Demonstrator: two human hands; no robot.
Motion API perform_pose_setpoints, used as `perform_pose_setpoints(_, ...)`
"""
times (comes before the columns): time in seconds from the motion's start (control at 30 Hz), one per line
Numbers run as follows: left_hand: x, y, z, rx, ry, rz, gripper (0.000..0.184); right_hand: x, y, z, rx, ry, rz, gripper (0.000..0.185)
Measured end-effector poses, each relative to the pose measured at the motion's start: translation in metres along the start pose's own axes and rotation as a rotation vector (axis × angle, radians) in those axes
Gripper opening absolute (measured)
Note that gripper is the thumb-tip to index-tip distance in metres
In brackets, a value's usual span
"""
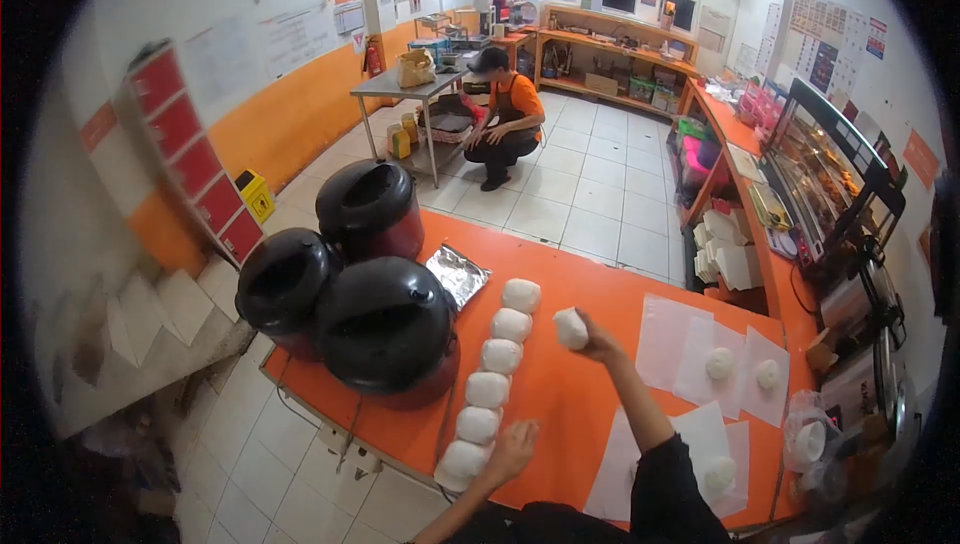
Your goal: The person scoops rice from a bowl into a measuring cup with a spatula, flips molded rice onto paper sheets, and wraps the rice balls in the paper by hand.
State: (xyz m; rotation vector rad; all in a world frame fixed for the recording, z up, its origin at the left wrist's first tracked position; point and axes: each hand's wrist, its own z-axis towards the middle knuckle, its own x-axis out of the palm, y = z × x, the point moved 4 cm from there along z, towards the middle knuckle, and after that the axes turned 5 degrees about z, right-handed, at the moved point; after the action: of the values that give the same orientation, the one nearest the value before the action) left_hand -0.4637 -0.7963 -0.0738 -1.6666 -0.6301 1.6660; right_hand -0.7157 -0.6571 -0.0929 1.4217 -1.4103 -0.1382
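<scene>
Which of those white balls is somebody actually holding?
The ball in the person's right hand. The other balls in view sit in the row beside the left hand or over on the sheets.

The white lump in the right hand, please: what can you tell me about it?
The rounded white dough-like lump looks soft and matte, with a slightly uneven outline and no separate parts showing. The person's right hand grips it from the side, covering part of it. It appears to be held over the flat orange tabletop, between a row of similar white lumps and thin whitish rectangular sheets. Nothing but the hand visibly touches it; its underside is hidden.
</scene>
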Motion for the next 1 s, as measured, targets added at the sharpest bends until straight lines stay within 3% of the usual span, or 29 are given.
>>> perform_pose_setpoints(0.07, 0.033, 0.015, -0.012, 0.189, 0.209, 0.142, 0.036, -0.004, 0.040, 0.036, -0.134, -0.159, -0.195, 0.055)
perform_pose_setpoints(0.13, 0.095, 0.046, -0.029, 0.408, 0.322, 0.477, 0.035, -0.017, 0.073, 0.084, -0.170, -0.249, -0.544, 0.063)
perform_pose_setpoints(0.23, 0.115, 0.048, -0.046, 0.258, -0.074, 0.420, 0.043, -0.036, 0.087, 0.156, -0.334, -0.368, -0.925, 0.065)
perform_pose_setpoints(0.27, 0.115, 0.048, -0.047, 0.230, -0.105, 0.412, 0.043, -0.038, 0.088, 0.173, -0.408, -0.405, -1.027, 0.064)
perform_pose_setpoints(0.37, 0.108, 0.047, -0.034, 0.194, -0.090, 0.412, 0.045, -0.025, 0.089, 0.208, -0.479, -0.294, -1.191, 0.066)
perform_pose_setpoints(0.43, 0.103, 0.045, -0.026, 0.179, -0.074, 0.413, 0.047, -0.019, 0.085, 0.225, -0.345, -0.228, -0.933, 0.063)
perform_pose_setpoints(0.5, 0.101, 0.049, -0.022, 0.165, -0.056, 0.430, 0.049, -0.014, 0.079, 0.244, -0.311, -0.139, -1.016, 0.059)
perform_pose_setpoints(0.57, 0.102, 0.050, -0.021, 0.159, -0.034, 0.447, 0.050, -0.029, 0.066, 0.269, -0.377, -0.017, -1.444, 0.057)
perform_pose_setpoints(0.67, 0.104, 0.052, -0.020, 0.178, -0.008, 0.468, 0.053, -0.014, 0.061, 0.247, -0.403, -0.368, -1.673, 0.056)
perform_pose_setpoints(0.77, 0.105, 0.053, -0.025, 0.200, 0.011, 0.493, 0.056, -0.011, 0.056, 0.233, -0.369, -0.565, -1.524, 0.055)
perform_pose_setpoints(0.87, 0.114, 0.056, -0.040, 0.231, 0.050, 0.531, 0.059, -0.019, 0.056, 0.194, -0.857, -0.710, -1.359, 0.043)
perform_pose_setpoints(0.97, 0.136, 0.076, -0.051, 0.309, 0.068, 0.820, 0.061, -0.033, 0.030, 0.105, -0.992, -0.628, -0.702, 0.033)
perform_pose_setpoints(1.0, 0.145, 0.088, -0.052, 0.340, 0.058, 0.964, 0.062, -0.033, 0.008, 0.064, -0.865, -0.555, -0.617, 0.030)
